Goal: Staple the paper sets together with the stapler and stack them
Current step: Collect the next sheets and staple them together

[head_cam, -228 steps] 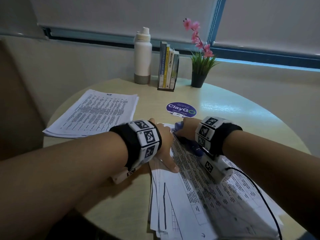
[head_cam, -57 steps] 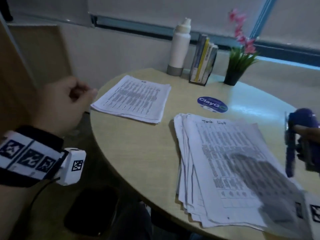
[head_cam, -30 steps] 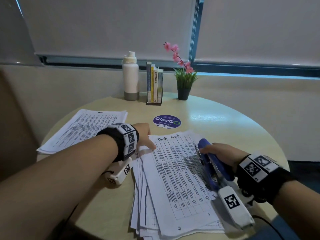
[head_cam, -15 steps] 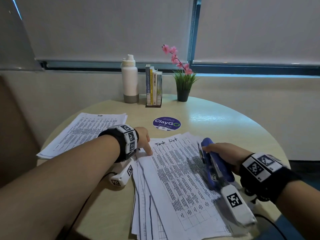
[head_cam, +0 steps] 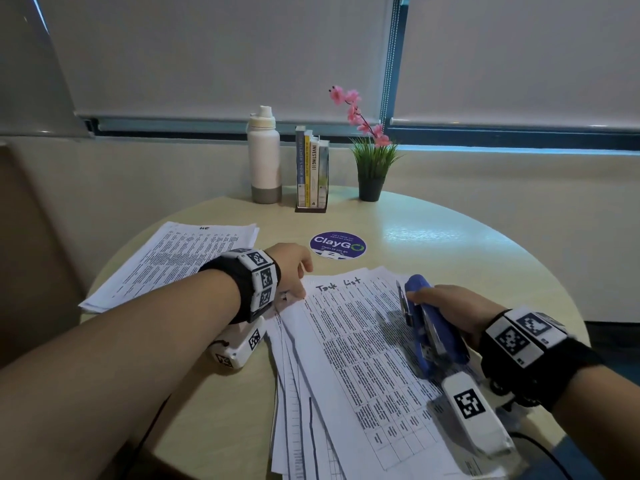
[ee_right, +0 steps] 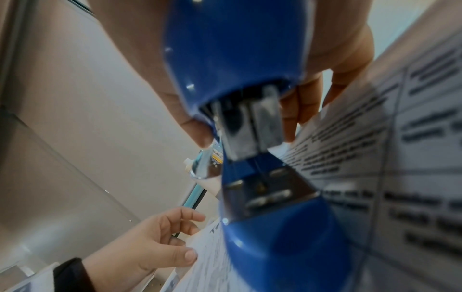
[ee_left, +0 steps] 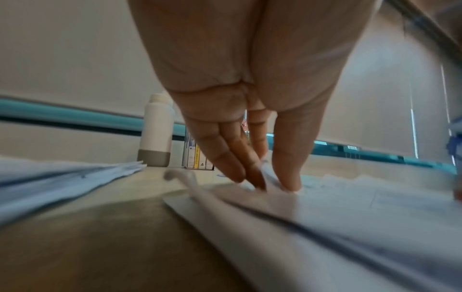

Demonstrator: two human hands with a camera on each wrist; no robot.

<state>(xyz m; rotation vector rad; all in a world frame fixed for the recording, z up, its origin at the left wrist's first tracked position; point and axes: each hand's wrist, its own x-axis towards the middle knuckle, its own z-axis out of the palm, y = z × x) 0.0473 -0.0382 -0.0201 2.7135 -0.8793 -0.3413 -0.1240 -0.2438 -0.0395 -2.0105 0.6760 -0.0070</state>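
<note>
Right hand (head_cam: 450,310): curled round blue stapler (head_cam: 427,327), over loose paper pile (head_cam: 363,358) at worktop (head_cam: 433,244) near edge. Left hand (head_cam: 291,268): pinching pile's top-left corner. Stapled stack (head_cam: 173,261): left edge.

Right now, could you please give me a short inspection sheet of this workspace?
Surface: round pale table, bearing a ClayGo sticker.
Job's things: fanned loose paper pile in front; neater paper stack far left; blue stapler.
Clutter: white bottle, upright books, potted plant at the far edge.
Grippers: left hand pinches the pile's top-left corner; right hand grips the stapler above the pile.
Cables: black lead by the right wrist.
Surroundings: drawn roller blinds.
</note>
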